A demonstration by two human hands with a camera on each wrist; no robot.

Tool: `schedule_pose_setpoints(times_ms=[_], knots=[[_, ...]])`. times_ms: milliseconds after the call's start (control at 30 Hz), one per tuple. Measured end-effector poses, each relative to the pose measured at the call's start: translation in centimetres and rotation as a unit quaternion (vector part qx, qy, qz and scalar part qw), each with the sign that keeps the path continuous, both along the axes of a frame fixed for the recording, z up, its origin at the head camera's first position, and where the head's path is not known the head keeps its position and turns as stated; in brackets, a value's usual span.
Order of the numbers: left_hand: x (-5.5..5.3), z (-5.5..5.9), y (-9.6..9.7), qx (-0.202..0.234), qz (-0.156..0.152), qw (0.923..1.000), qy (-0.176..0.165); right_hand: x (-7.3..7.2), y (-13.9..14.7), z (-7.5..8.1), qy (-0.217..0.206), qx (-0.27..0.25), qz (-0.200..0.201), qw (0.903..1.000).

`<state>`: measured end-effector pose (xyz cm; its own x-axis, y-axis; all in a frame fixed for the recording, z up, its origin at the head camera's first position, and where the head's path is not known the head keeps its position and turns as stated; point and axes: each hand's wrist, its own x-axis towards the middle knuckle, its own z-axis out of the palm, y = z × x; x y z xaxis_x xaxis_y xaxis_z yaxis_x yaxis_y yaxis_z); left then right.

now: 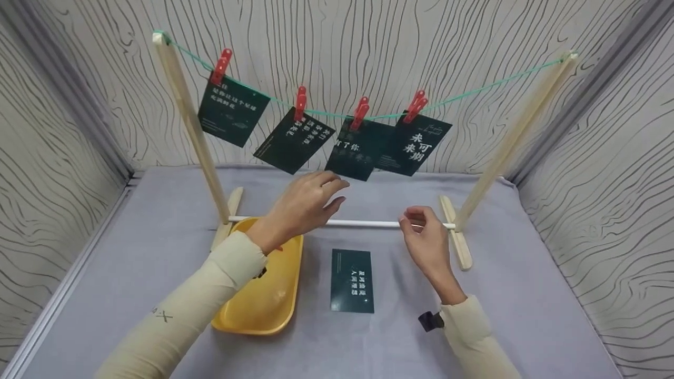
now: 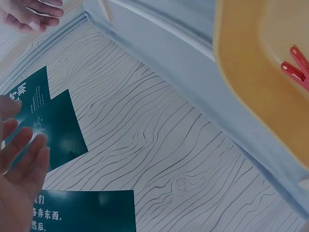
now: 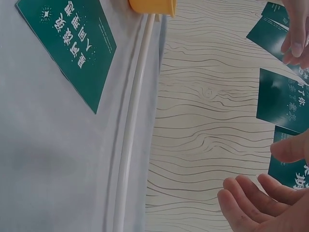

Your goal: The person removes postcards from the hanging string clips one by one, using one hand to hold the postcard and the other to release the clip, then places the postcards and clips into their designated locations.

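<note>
My left hand (image 1: pixel 304 204) is raised over the white rod, just below the hanging cards, its fingers relaxed and holding nothing. Lower and to the right, my right hand (image 1: pixel 427 241) hovers near the rod's right end; the right wrist view shows its fingers spread apart from the thumb with nothing between them. Several dark green printed cards, among them the far-left card (image 1: pixel 231 113) and the far-right card (image 1: pixel 418 145), hang from a green string (image 1: pixel 500 84) by red clips (image 1: pixel 300 103). Another green card (image 1: pixel 352 281) lies flat on the cloth between my forearms.
Two wooden posts (image 1: pixel 187 121) on flat feet hold the string, joined low down by the white rod (image 1: pixel 363 224). A yellow basin (image 1: pixel 287 310) under my left forearm contains a red clip (image 2: pixel 299 67). Wood-patterned walls enclose the grey cloth-covered table (image 1: pixel 147 273).
</note>
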<state>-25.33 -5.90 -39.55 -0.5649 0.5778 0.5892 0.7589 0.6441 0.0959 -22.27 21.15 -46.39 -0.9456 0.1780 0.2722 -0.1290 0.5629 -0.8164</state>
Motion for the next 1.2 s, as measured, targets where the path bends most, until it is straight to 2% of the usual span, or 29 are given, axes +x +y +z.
schedule_pose_setpoints(times_ms=[333, 733, 967, 1200], knots=[[-0.3, 1.6, 1.2, 0.005, -0.029, 0.9996, -0.002, -0.5, 0.5, 0.9, 0.016, -0.018, -0.002, 0.9997], [-0.7, 4.5, 3.1, -0.021, -0.018, 0.9988, 0.04, -1.2, -0.1, 1.8, 0.045, -0.023, 0.011, 0.9987], [-1.3, 5.1, 3.4, -0.012, -0.017, 0.9983, 0.054, -1.8, -0.2, 2.6, 0.044, -0.022, 0.016, 0.9987], [-1.5, 5.7, 3.5, -0.012, -0.017, 0.9986, 0.05, -2.2, -0.3, 3.2, 0.057, -0.017, 0.012, 0.9981]])
